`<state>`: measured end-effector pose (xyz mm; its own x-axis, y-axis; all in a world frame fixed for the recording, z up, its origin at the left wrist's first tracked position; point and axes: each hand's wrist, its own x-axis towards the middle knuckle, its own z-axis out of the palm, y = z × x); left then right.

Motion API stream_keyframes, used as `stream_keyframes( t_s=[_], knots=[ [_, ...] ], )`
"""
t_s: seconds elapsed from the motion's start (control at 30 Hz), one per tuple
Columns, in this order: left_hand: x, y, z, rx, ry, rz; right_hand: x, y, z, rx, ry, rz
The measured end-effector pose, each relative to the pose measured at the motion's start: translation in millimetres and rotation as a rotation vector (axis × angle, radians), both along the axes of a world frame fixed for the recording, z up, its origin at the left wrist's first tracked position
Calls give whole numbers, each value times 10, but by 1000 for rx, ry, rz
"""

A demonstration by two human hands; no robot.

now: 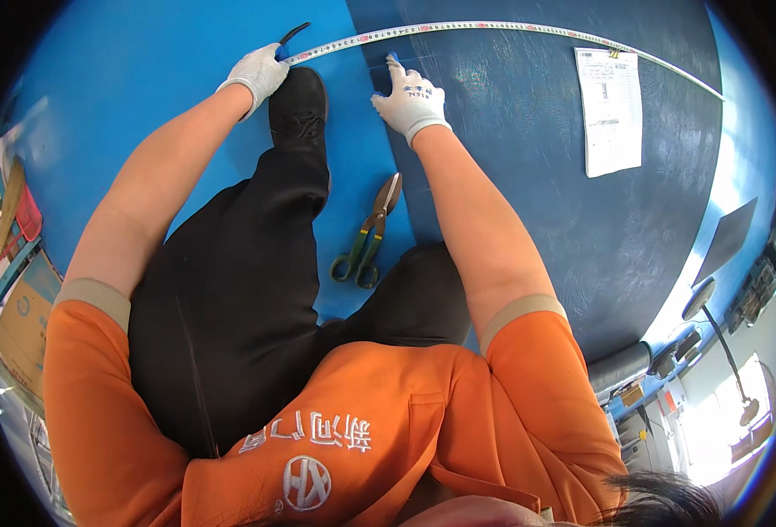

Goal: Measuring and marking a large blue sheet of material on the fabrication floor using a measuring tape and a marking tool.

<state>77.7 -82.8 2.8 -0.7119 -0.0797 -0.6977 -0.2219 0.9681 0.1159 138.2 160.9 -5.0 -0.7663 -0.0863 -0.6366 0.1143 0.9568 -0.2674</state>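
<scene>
The floor (142, 79) is covered in bright blue, and a darker blue sheet (529, 176) is laid over its right part; the sheet's left edge runs down between the two arms. A white tape (493, 27) is stretched along the top, over both surfaces, and it bends with the lens toward the right rim. A printed paper (610, 110) is seen lying on the sheet, under the tape. Green-handled snips (369, 237) are lying on the bright floor, beside the sheet's edge and between the knees, well apart from both hands.

The left hand (259, 72), gloved in white, is set on the tape's left end, with the fingers pressed together on it; a black hook-like part (293, 33) sticks out beyond them. The right hand (413, 97), also gloved, is placed on the sheet just below the tape, with one finger stretched up toward it and the others curled. It cannot be told whether something thin is held there.

At the left rim, a cardboard box (21, 325) and coloured items are cut off. At the lower right, a grey roll (618, 366) and a bright room are shown, but they are too bent and overexposed to be read well.
</scene>
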Motion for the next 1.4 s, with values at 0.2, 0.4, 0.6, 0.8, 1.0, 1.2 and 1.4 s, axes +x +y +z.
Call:
stream_keyframes(
  t_s=[0.2,0.4,0.6,0.8,1.0,1.2,1.4],
  knots=[
    [2,21,41,5,-16,-5,8,21,-21,-27,-14,-28],
    [37,4,-9,30,39,-6,30,35,-21,-52,-2,-59],
    [56,4,-57,5,104,-25,31,44,-52,-53,7,-60],
    [36,2,-36,-9,64,-27,-7,45,-62,-68,-22,-91],
    [-27,53,89,24,-76,-27,-27,78,-63,-105,-54,-131],
    [45,-5,-61,-22,78,-46,-33,59,-78,-75,-53,-115],
    [45,-8,-49,0,63,-34,-30,62,-95,-77,-55,-120]
  ],
)
